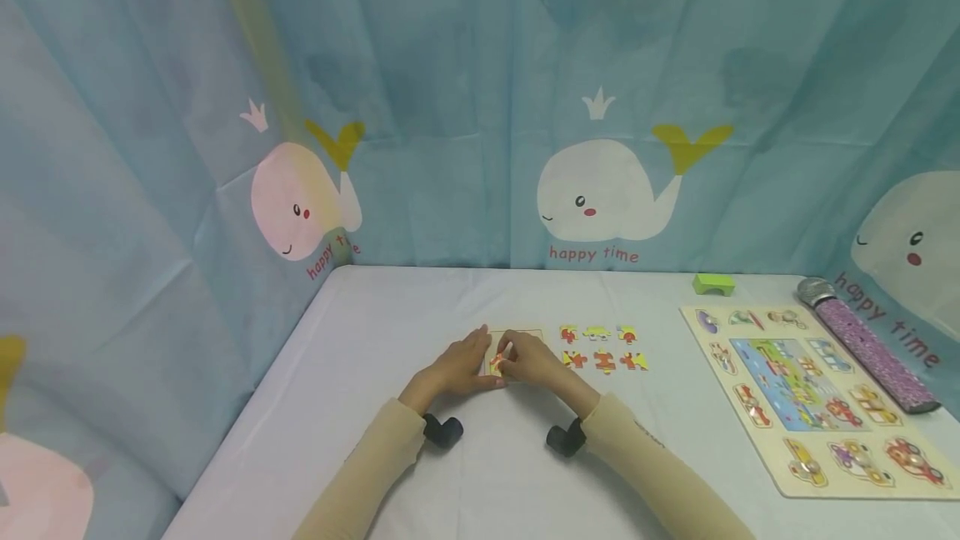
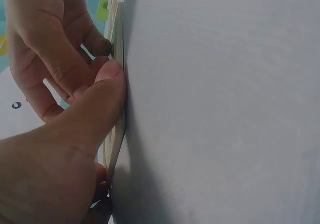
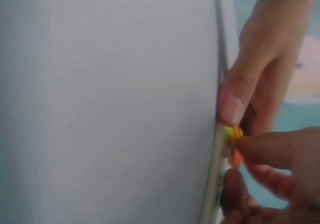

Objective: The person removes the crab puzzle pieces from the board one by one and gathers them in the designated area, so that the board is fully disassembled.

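Observation:
A small light-wood puzzle board (image 1: 528, 332) lies flat on the white table between both hands. My left hand (image 1: 467, 359) rests along its left side, with the fingers stretched out and the thumb lying against the near edge. In the left wrist view that thumb (image 2: 107, 91) presses on the board's rim (image 2: 119, 119). My right hand (image 1: 531, 358) pinches a red and yellow puzzle piece (image 1: 497, 363) between thumb and fingers, over the board's left part. From the right wrist, the orange-red piece (image 3: 236, 156) shows at the board, partly hidden by fingers.
Several loose puzzle pieces (image 1: 597, 333) lie in two rows right of the board. Farther right are a large knobbed vehicle puzzle (image 1: 757, 440), a glittery pink microphone (image 1: 873, 344) and a green arch block (image 1: 713, 284). A blue whale-print curtain (image 1: 450, 107) borders the table.

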Tool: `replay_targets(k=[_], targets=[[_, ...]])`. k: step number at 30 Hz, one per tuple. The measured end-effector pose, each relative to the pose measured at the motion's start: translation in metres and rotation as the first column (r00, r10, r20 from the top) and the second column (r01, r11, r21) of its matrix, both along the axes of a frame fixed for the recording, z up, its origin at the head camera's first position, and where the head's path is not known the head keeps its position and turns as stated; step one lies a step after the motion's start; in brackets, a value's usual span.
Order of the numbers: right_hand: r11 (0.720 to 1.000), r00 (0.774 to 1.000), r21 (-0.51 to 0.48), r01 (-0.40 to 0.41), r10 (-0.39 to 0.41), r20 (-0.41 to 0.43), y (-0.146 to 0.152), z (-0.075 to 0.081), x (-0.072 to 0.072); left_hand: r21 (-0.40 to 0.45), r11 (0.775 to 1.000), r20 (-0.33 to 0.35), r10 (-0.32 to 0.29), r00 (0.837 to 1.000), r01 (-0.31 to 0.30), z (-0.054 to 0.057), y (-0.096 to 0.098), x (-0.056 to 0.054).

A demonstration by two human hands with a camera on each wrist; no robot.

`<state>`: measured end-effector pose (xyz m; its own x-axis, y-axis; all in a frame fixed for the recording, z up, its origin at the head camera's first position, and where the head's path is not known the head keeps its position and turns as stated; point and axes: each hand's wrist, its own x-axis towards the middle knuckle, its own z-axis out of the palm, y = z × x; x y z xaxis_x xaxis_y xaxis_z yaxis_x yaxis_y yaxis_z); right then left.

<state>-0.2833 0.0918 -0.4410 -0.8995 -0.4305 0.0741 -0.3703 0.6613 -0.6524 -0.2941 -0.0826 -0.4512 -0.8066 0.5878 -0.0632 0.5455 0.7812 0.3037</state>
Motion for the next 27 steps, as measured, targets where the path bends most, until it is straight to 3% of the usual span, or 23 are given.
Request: replay_targets(k=[6, 18, 24, 27], targets=[[1.000, 0.999, -0.010, -0.009, 0.009, -0.040, 0.003, -0.003, -0.003, -0.008, 1.000, 0.026, 0.015, 1.000, -0.014, -0.001, -0.001, -0.001], [0.998, 0.992, -0.046, 0.052, -0.046, 0.118, 0.008, 0.000, -0.009, -0.003, 0.999, 0.051, 0.035, 0.998, -0.035, -0.002, 0.000, -0.001], [0.996, 0.992, -0.061, 0.066, -0.059, 0.108, 0.015, 0.001, -0.010, 0.005, 0.999, 0.066, 0.042, 0.997, -0.042, -0.001, 0.000, 0.000], [0.988, 0.987, -0.102, 0.113, -0.100, 0.129, 0.023, 0.008, -0.011, 0.011, 0.999, 0.074, 0.045, 0.996, -0.046, -0.001, 0.000, 0.000]])
